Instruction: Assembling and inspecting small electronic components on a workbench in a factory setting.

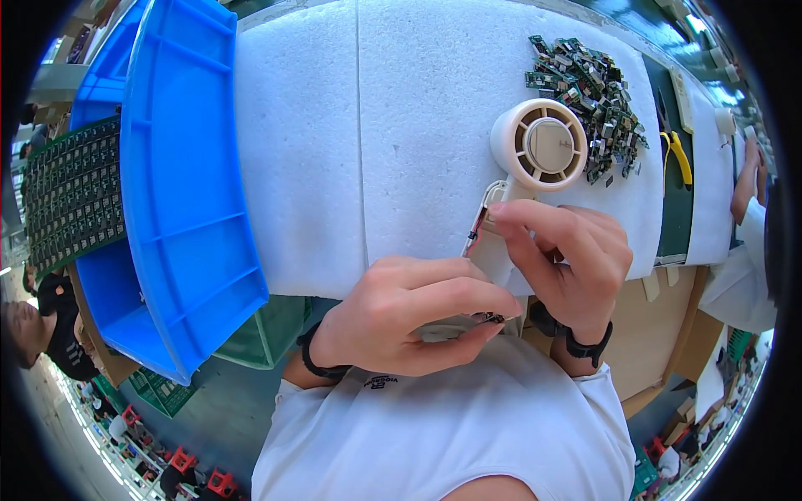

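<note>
A cream handheld fan (511,142) lies in front of me, its round head away from me and its handle toward me. The handle is opened along its left side, where thin red and dark wires (476,231) show. My right hand (572,255) is closed, thumb and forefinger pinching the upper handle just below the head. Between the thumb and fingers of my left hand (413,313) is a small dark circuit board (493,318), mostly covered by the fingers. This hand is close to the handle's lower end, which it partly hides.
White foam sheets (305,108) cover the table. Small circuit boards (597,96) are heaped beyond the fan. On the left stands a blue bin (188,167) beside green board panels (73,192). Yellow-handled pliers (681,159) lie at right, and a co-worker's arm (748,179) shows farther right.
</note>
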Demonstrator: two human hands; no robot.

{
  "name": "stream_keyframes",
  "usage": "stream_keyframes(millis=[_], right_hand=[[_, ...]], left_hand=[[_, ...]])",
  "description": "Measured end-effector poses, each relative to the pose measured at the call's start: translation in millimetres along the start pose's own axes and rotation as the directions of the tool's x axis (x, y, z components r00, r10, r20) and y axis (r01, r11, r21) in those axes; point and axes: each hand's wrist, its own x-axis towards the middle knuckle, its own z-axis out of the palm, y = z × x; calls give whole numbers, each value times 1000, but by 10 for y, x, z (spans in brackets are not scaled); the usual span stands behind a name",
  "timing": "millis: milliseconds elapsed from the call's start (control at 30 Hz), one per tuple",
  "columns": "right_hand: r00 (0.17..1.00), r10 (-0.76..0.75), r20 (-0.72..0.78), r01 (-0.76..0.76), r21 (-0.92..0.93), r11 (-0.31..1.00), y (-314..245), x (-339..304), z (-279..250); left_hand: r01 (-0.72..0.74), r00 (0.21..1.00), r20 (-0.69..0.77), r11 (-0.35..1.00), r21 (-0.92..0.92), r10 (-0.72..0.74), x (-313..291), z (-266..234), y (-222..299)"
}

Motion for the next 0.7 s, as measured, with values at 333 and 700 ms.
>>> stream_keyframes(millis=[333, 700], right_hand=[[984, -26, 177, 25, 5, 1000, 1, 39, -34], [958, 284, -28, -284, 12, 959, -201, 104, 110]], left_hand=[[-51, 999, -19, 999, -6, 51, 12, 35, -12], [-37, 999, -16, 999, 0, 37, 4, 28, 3]])
